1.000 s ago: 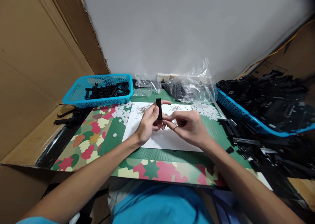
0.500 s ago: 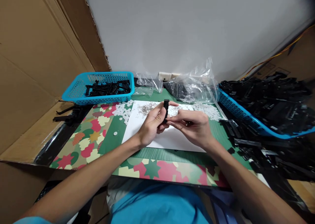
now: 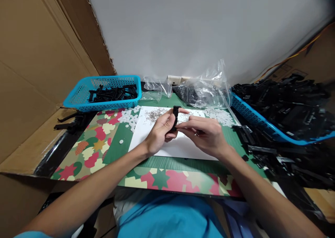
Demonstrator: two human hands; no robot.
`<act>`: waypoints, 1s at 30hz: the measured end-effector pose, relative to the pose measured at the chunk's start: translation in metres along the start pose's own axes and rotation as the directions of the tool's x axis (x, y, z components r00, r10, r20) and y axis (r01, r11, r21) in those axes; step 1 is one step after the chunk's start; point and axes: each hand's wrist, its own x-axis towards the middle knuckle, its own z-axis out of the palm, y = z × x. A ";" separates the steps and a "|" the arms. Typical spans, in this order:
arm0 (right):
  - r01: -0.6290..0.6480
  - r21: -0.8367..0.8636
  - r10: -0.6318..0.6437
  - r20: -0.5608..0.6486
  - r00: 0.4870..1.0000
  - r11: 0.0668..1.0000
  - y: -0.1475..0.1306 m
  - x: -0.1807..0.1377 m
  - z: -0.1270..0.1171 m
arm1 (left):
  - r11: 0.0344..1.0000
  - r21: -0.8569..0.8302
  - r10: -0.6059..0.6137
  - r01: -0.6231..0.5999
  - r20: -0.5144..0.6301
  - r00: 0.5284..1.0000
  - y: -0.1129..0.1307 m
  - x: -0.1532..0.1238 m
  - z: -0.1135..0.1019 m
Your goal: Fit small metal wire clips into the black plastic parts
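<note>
My left hand (image 3: 160, 133) is closed around a slim black plastic part (image 3: 175, 115), held upright over the white sheet (image 3: 167, 150). The thumb presses along its side. My right hand (image 3: 205, 133) is pinched, its thumb and forefinger tips at the lower end of the black part; anything between those tips is too small to make out. A bit of something shiny shows under its curled fingers. Behind the hands, small metal pieces (image 3: 154, 116) lie heaped on the sheet. White round discs (image 3: 128, 117) are spread at its left, and more discs (image 3: 220, 117) at its right.
A blue basket (image 3: 78, 107) with black parts stands at the back left. A larger blue basket (image 3: 264, 124) heaped with black parts is at right, with loose black parts (image 3: 261, 150) before it. Clear plastic bags (image 3: 209, 95) lie along the wall. Cardboard (image 3: 31, 56) rises at left.
Hardly anything differs. The view has shifted slightly, and both hands keep the same hold, with the right fingertips still at the black part's lower end.
</note>
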 end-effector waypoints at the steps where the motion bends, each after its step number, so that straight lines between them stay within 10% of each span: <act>1: -0.014 0.014 0.013 0.001 1.000 1.000 0.000 0.000 0.000 | 1.000 -0.001 -0.002 0.002 0.002 1.000 0.000 0.000 0.000; 22: -0.098 0.127 0.095 0.026 0.995 0.987 0.007 -0.003 -0.001 | 0.996 -0.015 -0.084 0.084 0.011 0.996 0.000 -0.004 0.002; 30: -0.302 0.401 0.325 0.011 0.946 0.865 0.002 0.004 0.009 | 0.986 -0.155 -0.049 0.053 0.028 0.998 -0.004 0.001 0.000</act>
